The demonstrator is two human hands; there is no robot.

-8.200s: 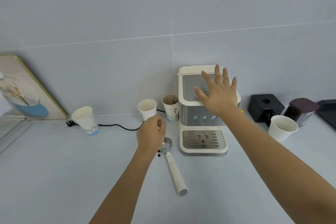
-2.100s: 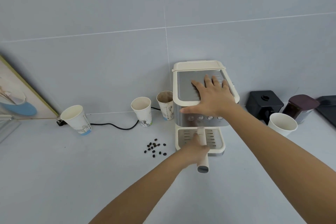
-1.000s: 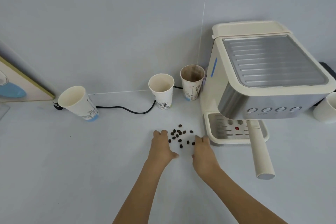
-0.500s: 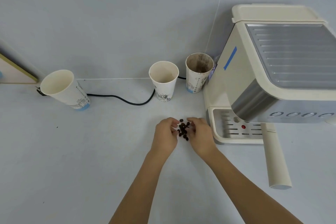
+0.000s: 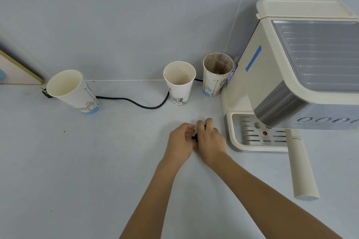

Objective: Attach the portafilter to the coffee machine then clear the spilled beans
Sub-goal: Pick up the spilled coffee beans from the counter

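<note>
You are cupping your left hand and right hand together at mid-frame on the table, half curled around the coffee beans, which are showing only as a dark cluster in the gap between them; be keeping both hand edges pressed flat to the surface and be closing the gap evenly, so no bean is rolling out underneath before you scoop. The portafilter is sitting locked under the coffee machine at right. No brand is readable; the paper cup is showing a Statue of Liberty drawing, its small print too fine to read.

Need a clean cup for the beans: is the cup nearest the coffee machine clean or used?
Used: the cup beside the coffee machine has brown staining inside.
</note>
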